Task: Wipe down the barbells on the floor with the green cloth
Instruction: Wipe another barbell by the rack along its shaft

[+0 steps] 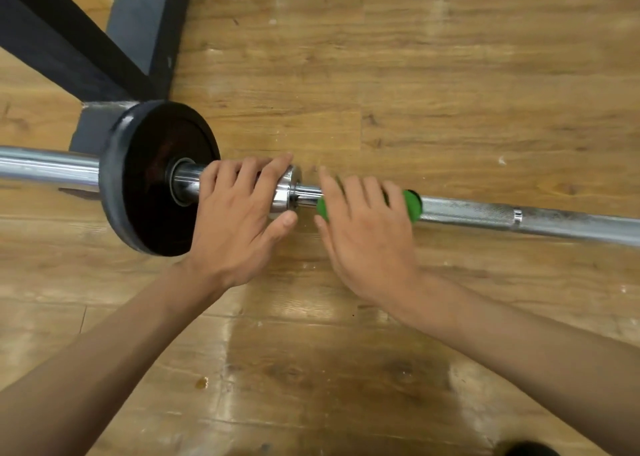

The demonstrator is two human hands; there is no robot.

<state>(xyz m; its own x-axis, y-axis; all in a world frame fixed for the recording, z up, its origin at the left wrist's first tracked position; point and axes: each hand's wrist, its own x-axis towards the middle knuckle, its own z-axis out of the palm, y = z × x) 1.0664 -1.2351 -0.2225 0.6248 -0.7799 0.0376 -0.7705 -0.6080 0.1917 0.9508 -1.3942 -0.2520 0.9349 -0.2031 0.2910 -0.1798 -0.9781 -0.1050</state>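
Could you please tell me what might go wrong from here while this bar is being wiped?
1. The green cloth shows only at the edges of the right hand; wiped toward the chrome collar, it could bunch or snag at that step.
2. The left hand grips the chrome steel barbell right beside the black round weight plate; if the bar rolls on the wooden floor, its fingers may be pinched.

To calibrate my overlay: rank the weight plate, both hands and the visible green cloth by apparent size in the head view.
1. weight plate
2. left hand and right hand, too alike to rank
3. green cloth, mostly covered
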